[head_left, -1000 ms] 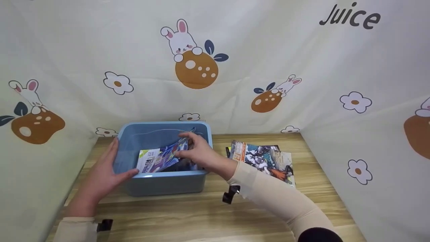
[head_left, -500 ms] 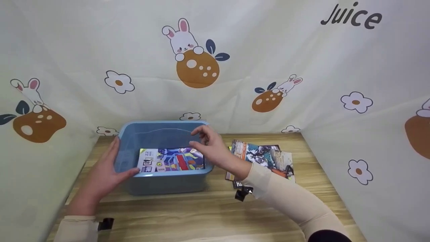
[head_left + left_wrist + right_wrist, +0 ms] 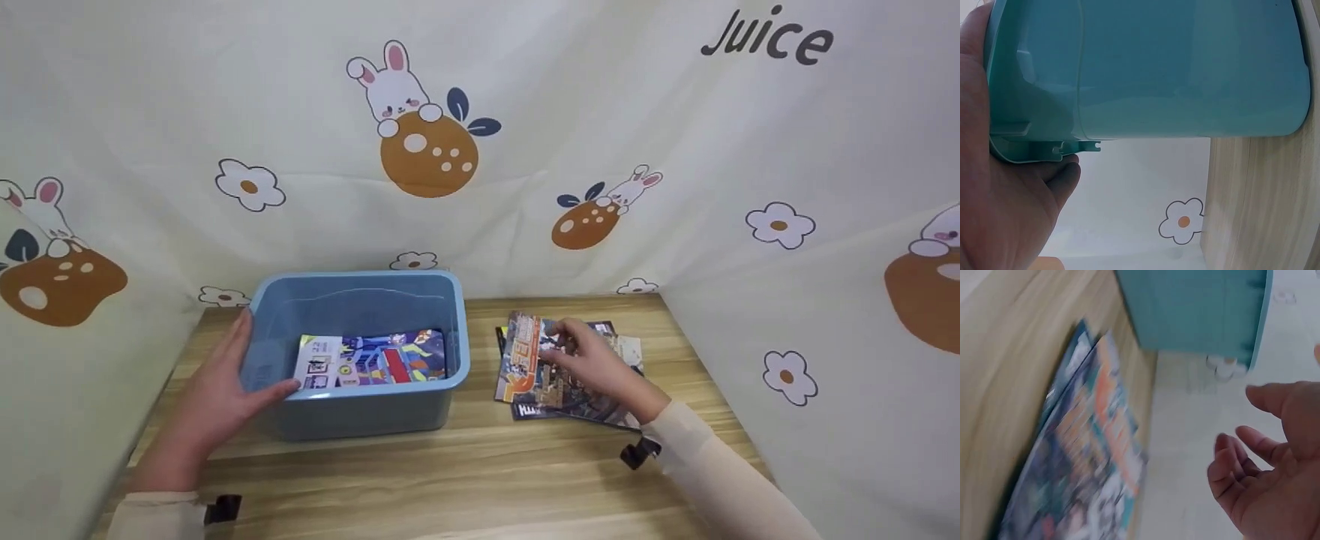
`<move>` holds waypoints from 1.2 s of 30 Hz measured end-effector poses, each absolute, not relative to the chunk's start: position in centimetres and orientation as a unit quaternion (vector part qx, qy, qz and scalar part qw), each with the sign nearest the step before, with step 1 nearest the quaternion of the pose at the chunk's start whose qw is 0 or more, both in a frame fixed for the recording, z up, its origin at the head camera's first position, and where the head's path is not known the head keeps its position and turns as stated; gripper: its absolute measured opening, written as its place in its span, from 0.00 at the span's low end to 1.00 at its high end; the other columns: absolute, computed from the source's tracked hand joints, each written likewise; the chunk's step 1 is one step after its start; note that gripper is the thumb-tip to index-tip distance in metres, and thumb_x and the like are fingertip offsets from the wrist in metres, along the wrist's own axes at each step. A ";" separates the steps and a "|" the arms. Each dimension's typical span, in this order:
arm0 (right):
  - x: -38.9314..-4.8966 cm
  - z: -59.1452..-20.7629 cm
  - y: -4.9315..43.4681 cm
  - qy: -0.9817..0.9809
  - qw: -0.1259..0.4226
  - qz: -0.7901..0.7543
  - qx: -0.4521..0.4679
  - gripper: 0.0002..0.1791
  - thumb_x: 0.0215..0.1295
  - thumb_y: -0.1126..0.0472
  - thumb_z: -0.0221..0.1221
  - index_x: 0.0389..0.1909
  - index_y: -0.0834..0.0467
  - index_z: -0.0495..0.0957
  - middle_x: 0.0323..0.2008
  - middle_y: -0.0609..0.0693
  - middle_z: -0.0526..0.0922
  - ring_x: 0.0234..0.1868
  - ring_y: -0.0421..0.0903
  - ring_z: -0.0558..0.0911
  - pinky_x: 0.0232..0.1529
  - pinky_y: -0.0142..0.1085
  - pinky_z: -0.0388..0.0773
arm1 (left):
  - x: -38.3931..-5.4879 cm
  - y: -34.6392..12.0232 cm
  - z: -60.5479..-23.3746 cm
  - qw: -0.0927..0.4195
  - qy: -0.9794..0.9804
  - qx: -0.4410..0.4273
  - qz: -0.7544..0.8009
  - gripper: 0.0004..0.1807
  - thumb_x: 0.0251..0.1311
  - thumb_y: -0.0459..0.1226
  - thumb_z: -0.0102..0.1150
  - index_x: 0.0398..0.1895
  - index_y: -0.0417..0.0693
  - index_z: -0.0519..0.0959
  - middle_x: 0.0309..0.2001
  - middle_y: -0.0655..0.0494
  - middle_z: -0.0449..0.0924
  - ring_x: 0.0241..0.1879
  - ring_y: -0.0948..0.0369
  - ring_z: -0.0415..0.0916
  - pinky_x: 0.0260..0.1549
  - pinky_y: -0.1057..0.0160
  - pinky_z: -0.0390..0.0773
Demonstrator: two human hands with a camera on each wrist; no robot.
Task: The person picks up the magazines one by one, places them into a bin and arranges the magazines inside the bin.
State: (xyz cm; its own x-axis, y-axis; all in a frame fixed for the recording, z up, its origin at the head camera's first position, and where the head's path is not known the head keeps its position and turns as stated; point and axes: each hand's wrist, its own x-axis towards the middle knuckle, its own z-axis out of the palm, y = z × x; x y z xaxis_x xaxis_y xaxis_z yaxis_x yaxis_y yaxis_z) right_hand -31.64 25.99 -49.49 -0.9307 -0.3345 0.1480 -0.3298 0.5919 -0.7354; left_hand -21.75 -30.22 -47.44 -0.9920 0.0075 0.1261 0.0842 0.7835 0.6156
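Note:
A blue plastic bin (image 3: pixel 364 414) stands at the back left of the table. My left hand (image 3: pixel 217 390) grips its front left corner, thumb over the front rim and fingers along the left side; the left wrist view shows the bin's outer wall (image 3: pixel 1162 73) close up. Inside the bin lies a colourful magazine (image 3: pixel 394 364), face up. To the right, my right hand (image 3: pixel 600 367) hovers over a loose pile of magazines (image 3: pixel 517 367), its fingers bent loosely and holding nothing. In the right wrist view that hand (image 3: pixel 1269 467) is apart from the blurred pile (image 3: pixel 1084 461).
The wood-grain table (image 3: pixel 450 487) is enclosed by pale cloth walls (image 3: pixel 517 240) printed with rabbits, oranges and flowers. The back cloth stands close behind the bin. A strip of bare tabletop (image 3: pixel 476 360) separates bin and pile.
My right hand has let go of the magazine, which now lies flat in the bin, and has moved right to above the pile. My left hand stays on the bin.

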 end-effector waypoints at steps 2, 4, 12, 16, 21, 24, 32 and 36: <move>-31.5 -50.4 27.9 0.901 0.004 -0.403 -0.163 0.20 0.75 0.57 0.73 0.59 0.60 0.81 0.48 0.55 0.83 0.42 0.47 0.81 0.41 0.37 0.82 | -21.6 -30.3 -47.3 0.059 -0.942 -0.024 -0.328 0.76 0.60 0.70 0.74 0.92 0.55 0.31 0.90 0.36 0.33 0.82 0.20 0.44 0.65 0.10 0.55; -31.4 -51.3 29.8 0.904 -0.005 -0.403 -0.140 0.20 0.74 0.59 0.73 0.59 0.63 0.81 0.47 0.57 0.82 0.41 0.47 0.80 0.39 0.37 0.81 | -21.7 -30.2 -47.3 0.055 -0.942 -0.023 -0.332 0.76 0.60 0.70 0.74 0.93 0.55 0.31 0.90 0.37 0.33 0.82 0.21 0.44 0.65 0.10 0.56; -28.9 -53.0 36.1 0.945 0.006 -0.328 0.006 0.48 0.69 0.43 0.76 0.73 0.73 0.68 0.60 0.78 0.69 0.55 0.68 0.80 0.54 0.59 0.86 | -22.3 -29.6 -47.2 0.045 -0.941 -0.024 -0.335 0.76 0.59 0.70 0.74 0.93 0.54 0.32 0.91 0.38 0.31 0.84 0.23 0.43 0.67 0.12 0.56; -27.7 -53.0 38.0 0.959 0.047 -0.275 0.047 0.65 0.66 0.36 0.76 0.80 0.78 0.55 0.68 0.89 0.62 0.64 0.82 0.74 0.67 0.71 0.76 | -22.6 -29.2 -47.3 0.048 -0.938 -0.031 -0.342 0.76 0.59 0.71 0.74 0.93 0.54 0.33 0.91 0.40 0.32 0.84 0.25 0.43 0.68 0.13 0.56; -27.8 -53.3 38.1 0.950 0.087 -0.297 0.030 0.68 0.67 0.40 0.77 0.84 0.78 0.46 0.75 0.88 0.58 0.76 0.86 0.60 0.76 0.73 0.64 | -22.4 -29.6 -47.0 0.056 -0.937 -0.035 -0.343 0.75 0.59 0.69 0.75 0.93 0.53 0.34 0.91 0.39 0.34 0.85 0.25 0.42 0.68 0.12 0.54; -28.3 -53.5 37.6 0.944 0.098 -0.313 0.024 0.70 0.65 0.44 0.80 0.85 0.76 0.43 0.77 0.88 0.54 0.78 0.87 0.55 0.77 0.74 0.59 | -22.3 -29.9 -47.1 0.058 -0.937 -0.036 -0.342 0.75 0.59 0.69 0.75 0.93 0.54 0.34 0.91 0.39 0.34 0.84 0.25 0.42 0.67 0.11 0.55; -29.5 -54.3 36.6 0.943 0.101 -0.316 0.017 0.74 0.53 0.56 0.87 0.86 0.75 0.44 0.77 0.88 0.54 0.77 0.87 0.56 0.78 0.74 0.57 | -21.7 -30.5 -47.4 0.050 -0.941 -0.018 -0.334 0.75 0.59 0.70 0.74 0.93 0.53 0.33 0.91 0.37 0.34 0.84 0.24 0.43 0.66 0.11 0.56; -29.6 -54.8 36.9 0.938 0.093 -0.334 0.008 0.72 0.52 0.60 0.87 0.85 0.76 0.47 0.76 0.87 0.57 0.77 0.84 0.60 0.79 0.70 0.59 | -21.6 -30.5 -47.4 0.053 -0.939 -0.020 -0.340 0.75 0.59 0.70 0.75 0.93 0.55 0.33 0.91 0.38 0.33 0.84 0.25 0.42 0.67 0.11 0.56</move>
